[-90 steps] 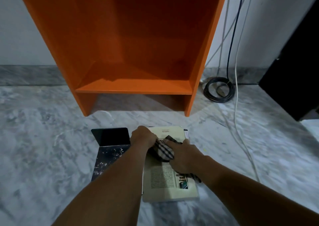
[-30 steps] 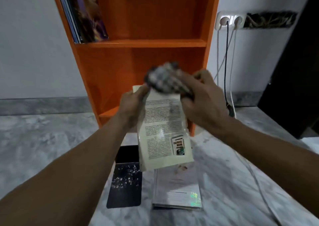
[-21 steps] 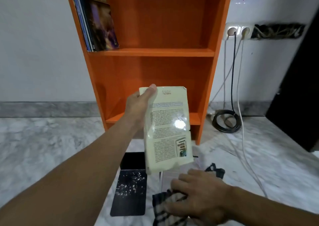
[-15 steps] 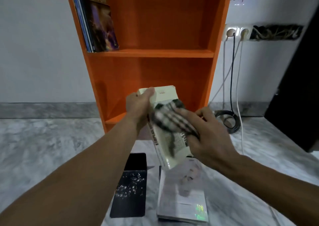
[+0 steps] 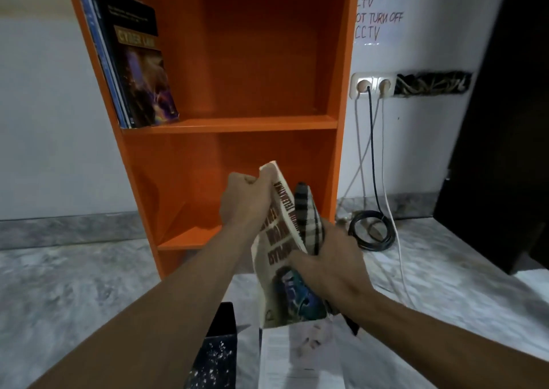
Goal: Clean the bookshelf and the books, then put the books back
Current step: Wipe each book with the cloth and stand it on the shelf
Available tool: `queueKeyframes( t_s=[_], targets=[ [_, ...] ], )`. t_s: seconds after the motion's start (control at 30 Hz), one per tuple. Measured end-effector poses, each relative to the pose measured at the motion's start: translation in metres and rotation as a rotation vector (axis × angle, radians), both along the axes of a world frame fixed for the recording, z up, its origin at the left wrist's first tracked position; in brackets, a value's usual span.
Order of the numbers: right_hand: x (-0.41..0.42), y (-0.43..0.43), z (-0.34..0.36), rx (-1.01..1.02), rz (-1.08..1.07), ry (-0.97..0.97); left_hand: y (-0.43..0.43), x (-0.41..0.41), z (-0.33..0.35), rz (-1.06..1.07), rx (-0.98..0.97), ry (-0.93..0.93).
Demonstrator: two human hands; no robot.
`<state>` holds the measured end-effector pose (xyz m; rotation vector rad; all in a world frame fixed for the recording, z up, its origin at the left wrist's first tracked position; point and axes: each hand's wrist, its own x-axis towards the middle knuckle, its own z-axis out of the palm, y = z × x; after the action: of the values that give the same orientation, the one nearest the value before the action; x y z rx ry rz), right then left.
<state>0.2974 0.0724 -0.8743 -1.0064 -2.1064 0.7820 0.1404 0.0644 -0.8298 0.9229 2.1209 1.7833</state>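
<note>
Head view: the left hand [image 5: 246, 203] grips the top edge of a cream book [image 5: 274, 241], fingers curled round it, & holds it up in front of the orange bookshelf [image 5: 234, 123]. The right hand [image 5: 329, 259] holds a striped cloth [image 5: 306, 213] against the book's far side. Its thumb lies on the front cover & its fingers wrap the cloth. The book is in the air, tilted, not on any shelf.

A few books [image 5: 139, 71] lean at the left of the upper shelf. On the floor [image 5: 74, 284] under the hands lie a dark book [image 5: 218, 356] & a white book [image 5: 297, 359], side by side.

Step, I think: wiping this book clean. Next: finish the wipe, take the cloth hand away, then stand the book on a shelf w/ the left hand, maybe by the leaning ones. The 2 floor books look like they wait their turn.
</note>
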Motion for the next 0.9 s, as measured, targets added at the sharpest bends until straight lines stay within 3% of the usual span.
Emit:
queueKeyframes(
  t_s=[0.07,0.17,0.23,0.3,0.37,0.47,0.53,0.7,0.77,0.9],
  targets=[
    [0.011,0.004,0.008,-0.184,0.048,0.133,-0.004,-0.011,-0.02,-0.146,-0.009,-0.077],
    [0.027,0.004,0.021,-0.329,0.216,0.235,-0.021,-0.019,-0.043,-0.447,0.015,-0.531],
    [0.033,-0.002,0.026,-0.355,0.284,0.235,-0.025,-0.019,-0.043,-0.515,0.12,-0.645],
    [0.033,-0.007,0.033,-0.354,0.294,0.247,-0.022,-0.02,-0.037,-0.438,0.184,-0.618],
    [0.028,0.003,0.047,-0.29,0.139,0.342,-0.02,-0.018,-0.033,-0.354,0.187,-0.542],
    [0.016,0.036,0.082,0.021,-0.075,0.381,-0.019,-0.013,-0.036,-0.243,0.161,-0.49],
    [0.01,0.037,0.072,0.185,0.016,0.225,-0.018,-0.011,-0.036,-0.2,0.197,-0.489],
    [0.066,-0.011,-0.056,0.478,0.534,-0.247,-0.029,-0.034,-0.027,0.056,0.211,-0.358],
    [0.092,-0.01,-0.075,0.656,0.526,-0.383,-0.039,-0.041,-0.027,0.151,0.162,-0.259],
    [0.069,0.013,-0.002,0.674,0.219,0.013,-0.046,-0.037,-0.033,0.091,0.099,-0.189]
  ],
)
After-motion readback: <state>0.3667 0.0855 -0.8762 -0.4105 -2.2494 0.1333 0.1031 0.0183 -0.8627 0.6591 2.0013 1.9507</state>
